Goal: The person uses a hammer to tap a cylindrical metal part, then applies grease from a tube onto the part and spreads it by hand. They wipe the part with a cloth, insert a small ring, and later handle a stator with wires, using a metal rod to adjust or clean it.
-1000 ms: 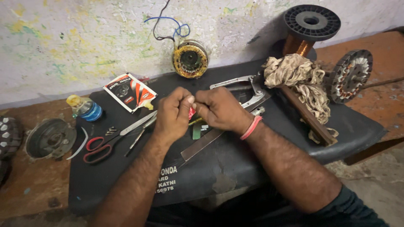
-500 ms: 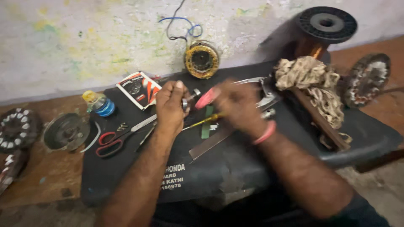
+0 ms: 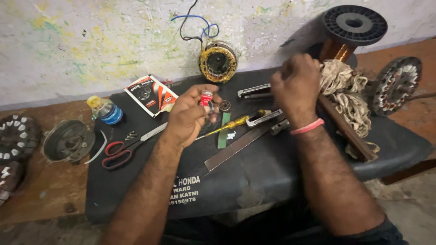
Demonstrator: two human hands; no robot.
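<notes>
- Head view: a black mat [image 3: 254, 177] covers the counter [image 3: 41, 190] across the middle of the frame, and the small tools lie on it.
- At the upper right stands a spool of copper wire [image 3: 352, 27], with a crumpled rag [image 3: 345, 90] just below it and a wooden strip [image 3: 347, 131] running down beneath the rag.
- A wound stator with blue and black leads [image 3: 218, 61] leans on the wall at top centre.
- The right hand [image 3: 295, 86] hangs right of centre, fingers curled in, above the metal puller [image 3: 259, 93]; I cannot tell whether it pinches anything.
- The left hand [image 3: 190, 115] sits at centre, closed round a small red-capped tube [image 3: 206, 97] held upright at the fingertips.
- Below the tube lie a yellow screwdriver [image 3: 229, 124], a flat metal bar [image 3: 240, 145] and a small bearing [image 3: 224, 105].
- At lower left lie red-handled scissors [image 3: 120, 152]; a blue bottle [image 3: 105, 111] and a red-and-white packet [image 3: 150, 95] are further up.
- Judged from this, the tube is best kept upright, held low on its body with a steady pinch and squeezed gently, so the nozzle stays clear of the fingers.
</notes>
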